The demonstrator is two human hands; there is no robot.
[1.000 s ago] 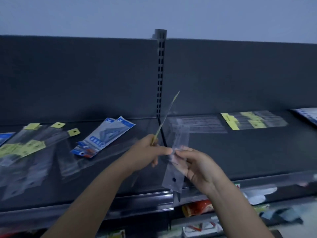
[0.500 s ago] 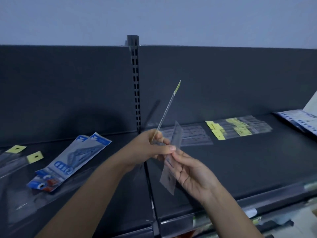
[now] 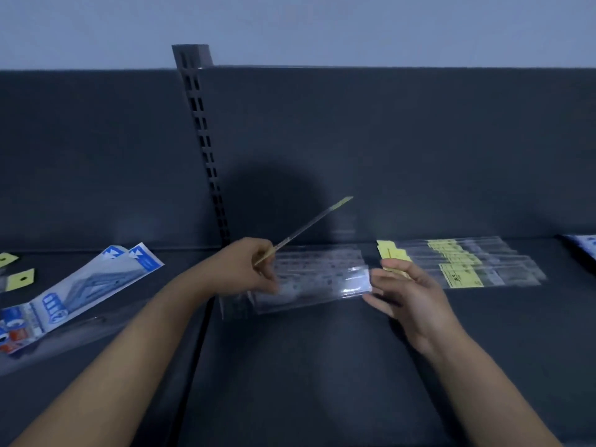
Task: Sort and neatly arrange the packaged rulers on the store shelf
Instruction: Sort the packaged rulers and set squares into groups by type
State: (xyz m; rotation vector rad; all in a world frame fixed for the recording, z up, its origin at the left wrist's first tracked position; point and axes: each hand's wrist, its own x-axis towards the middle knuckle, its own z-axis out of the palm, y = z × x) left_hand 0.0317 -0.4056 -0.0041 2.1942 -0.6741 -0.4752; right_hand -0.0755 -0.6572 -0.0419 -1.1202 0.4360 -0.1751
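Note:
My left hand pinches a thin clear packaged ruler with a yellow tag, seen edge-on and slanting up to the right. A clear packaged ruler lies flat on the dark shelf, on top of other clear ones. My right hand hovers at this pack's right end with relaxed, spread fingers, the fingertips at its edge. To the right lies a stack of clear rulers with yellow labels.
Blue packaged rulers lie fanned on the left shelf section, with yellow-tagged packs at the far left edge. Another blue pack shows at the far right. A slotted upright divides the back panel.
The clear pack that my right hand held upright now lies flat on the shelf, and that hand has let go. My left hand still holds the yellow-tagged ruler, now tilted further right.

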